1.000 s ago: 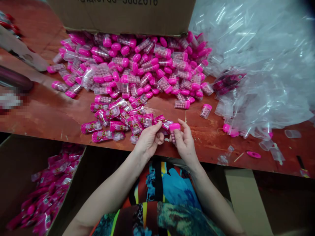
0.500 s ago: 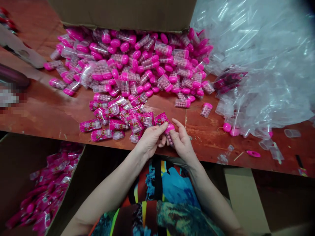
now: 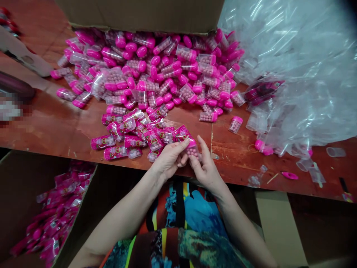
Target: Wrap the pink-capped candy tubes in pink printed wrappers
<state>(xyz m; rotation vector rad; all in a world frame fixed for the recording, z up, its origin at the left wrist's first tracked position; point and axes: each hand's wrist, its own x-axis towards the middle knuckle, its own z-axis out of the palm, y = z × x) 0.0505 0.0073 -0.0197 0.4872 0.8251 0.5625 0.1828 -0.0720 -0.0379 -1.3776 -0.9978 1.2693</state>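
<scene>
A small clear tube of pink candy balls with a pink cap (image 3: 192, 152) is between my hands at the table's near edge. My left hand (image 3: 169, 160) pinches it near the cap with thumb and fingers. A printed pink wrapper (image 3: 182, 132) sits at the cap end, just above my left fingertips. My right hand (image 3: 208, 169) holds the lower end, its thumb against the bottom and the index finger stretched along the far side. Left of my hands lies a group of candy tubes in printed wrappers (image 3: 134, 141).
Beyond is a heap of unwrapped candy tubes (image 3: 150, 80) below a cardboard box (image 3: 139, 15). Clear plastic bags (image 3: 301, 93) cover the right side. A loose tube (image 3: 235, 124) lies right of my hands. At lower left, an open box (image 3: 19, 193) holds pink wrapped packs.
My right thumb has slid down from the cap to the tube's bottom, baring more of the candy balls. The wrapper now sits closer against the cap. The view has shifted slightly.
</scene>
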